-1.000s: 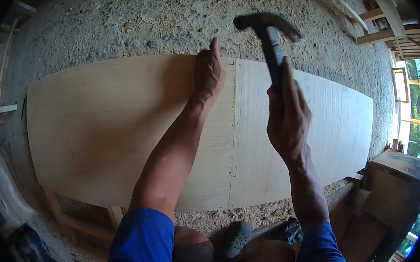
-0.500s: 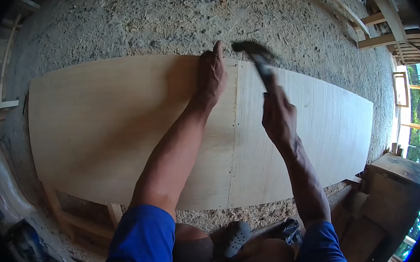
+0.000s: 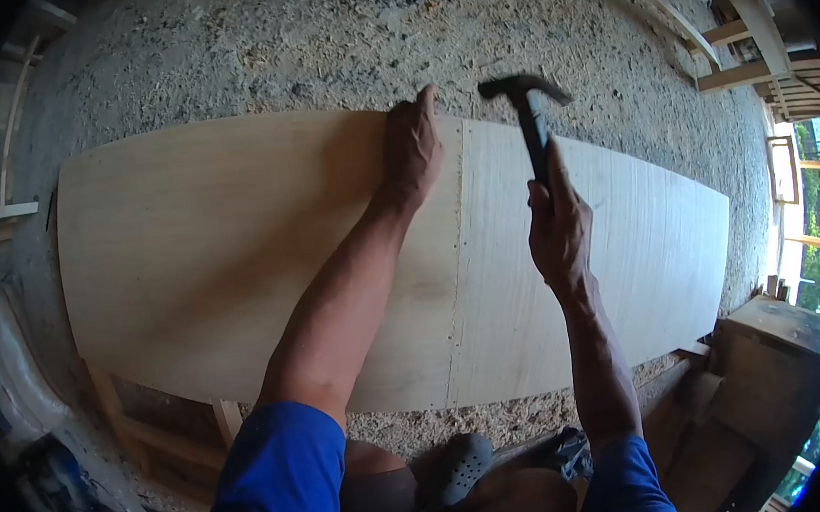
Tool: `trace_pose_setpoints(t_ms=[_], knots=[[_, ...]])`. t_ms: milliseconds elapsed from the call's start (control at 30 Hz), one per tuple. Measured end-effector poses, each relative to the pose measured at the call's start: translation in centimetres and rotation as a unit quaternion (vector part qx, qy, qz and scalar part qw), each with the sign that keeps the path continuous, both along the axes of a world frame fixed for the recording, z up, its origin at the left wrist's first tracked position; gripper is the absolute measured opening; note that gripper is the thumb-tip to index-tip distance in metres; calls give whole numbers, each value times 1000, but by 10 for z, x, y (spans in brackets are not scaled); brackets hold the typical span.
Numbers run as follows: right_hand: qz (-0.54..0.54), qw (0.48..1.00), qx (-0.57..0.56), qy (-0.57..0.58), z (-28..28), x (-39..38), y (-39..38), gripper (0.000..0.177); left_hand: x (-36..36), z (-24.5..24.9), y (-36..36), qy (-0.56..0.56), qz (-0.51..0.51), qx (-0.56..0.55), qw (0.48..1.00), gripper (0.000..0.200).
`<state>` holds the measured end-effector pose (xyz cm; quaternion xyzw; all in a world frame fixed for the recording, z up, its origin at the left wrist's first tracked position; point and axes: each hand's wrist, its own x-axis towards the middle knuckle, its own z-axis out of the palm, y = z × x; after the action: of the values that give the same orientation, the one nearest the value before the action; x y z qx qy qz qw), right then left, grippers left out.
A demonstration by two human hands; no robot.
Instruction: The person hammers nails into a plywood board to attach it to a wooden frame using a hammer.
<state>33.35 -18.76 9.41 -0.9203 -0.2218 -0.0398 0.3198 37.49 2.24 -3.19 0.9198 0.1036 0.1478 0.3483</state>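
**Hammer raised over the panel's far edge**

The right hand [image 3: 556,229] is gripping the hammer [image 3: 529,114] by its dark handle. The long axis is running away from the person, with the dark head crosswise above the plywood panel's [image 3: 215,254] far edge. The left hand [image 3: 410,149] is pressing flat there, beside the seam [image 3: 457,262]. Half a second ago the head was lower and blurred.

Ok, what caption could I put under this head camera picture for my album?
Left hand resting on a wooden board, right hand holding a hammer over it, sawdust all around.
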Motion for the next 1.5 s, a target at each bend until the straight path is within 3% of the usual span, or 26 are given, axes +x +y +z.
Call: trace_pose_setpoints(t_ms=[67, 133, 167, 233, 333, 400, 467, 500, 533, 600, 633, 700, 733, 800, 900, 1233, 1300, 1367, 1400, 1467, 1500], knots=[[-16, 998, 46, -44, -2, -5, 3, 64, -3, -2, -2, -11, -4, -28, 1000, 55], [26, 997, -53, -52, -32, -2, -6, 66, 0, 1, 1, -36, -5, -46, 998, 54], [3, 981, -185, 64, -33, 4, -4, 65, 0, 2, 1, -41, -2, -47, 998, 53], [6, 987, -153, 52, -25, -1, -16, 62, 0, -1, 2, -90, -15, -44, 995, 50], [-36, 992, -78, 87, -7, -27, -17, 57, 7, -8, 0, -75, -7, -15, 997, 46], [-47, 996, 2, -80, -23, -50, -34, 57, 0, 6, -5, -53, -18, 24, 998, 38], [-90, 994, 4, -57, -27, -82, -55, 55, -5, 20, -9, 1, -98, 177, 979, 53], [-128, 991, -40, -25, -29, -99, -69, 53, -1, 12, -13, 38, -89, 191, 977, 76], [-166, 983, -84, 11, -32, -117, -83, 52, 1, 4, -14, 36, -91, 189, 977, 76], [-207, 972, -99, 53, -44, -146, -106, 52, 2, -7, -13, -70, -116, 186, 973, 77], [-219, 966, -95, 101, -48, -157, -116, 50, -4, -11, -16, -55, -156, 201, 965, 76], [-190, 977, -88, 50, -61, -175, -128, 50, -23, -2, -17, -54, -181, 227, 955, 75], [-159, 983, -87, 6, -64, -187, -135, 50, -38, 1, -21, -46, -206, 248, 945, 74], [-176, 980, -88, 44, -55, -210, -129, 55, -82, 7, -28, -43, -216, 245, 944, 72], [-154, 980, -124, -2, -41, -235, -125, 65, -143, 10, -35, -43, -265, 232, 935, 72], [-155, 975, -140, -80, 4, -320, -180, 73, -362, 17, -62, -34, -403, 198, 893, 79], [-150, 973, -157, -77, 9, -346, -192, 66, -408, 18, -69, -42, -433, 168, 885, 80], [-155, 971, -172, -56, 6, -376, -209, 65, -444, 21, -71, 21, -572, 182, 800, 76], [-159, 962, -196, -104, 5, -392, -219, 46, -458, 16, -67, 20, -578, 184, 795, 76], [-226, 952, -207, -20, 7, -423, -258, 23, -497, -1, -53, 15, -687, 28, 726, 69], [-297, 926, -232, 6, 16, -440, -271, 13, -514, -2, -45, 11, -628, -10, 778, 67]])
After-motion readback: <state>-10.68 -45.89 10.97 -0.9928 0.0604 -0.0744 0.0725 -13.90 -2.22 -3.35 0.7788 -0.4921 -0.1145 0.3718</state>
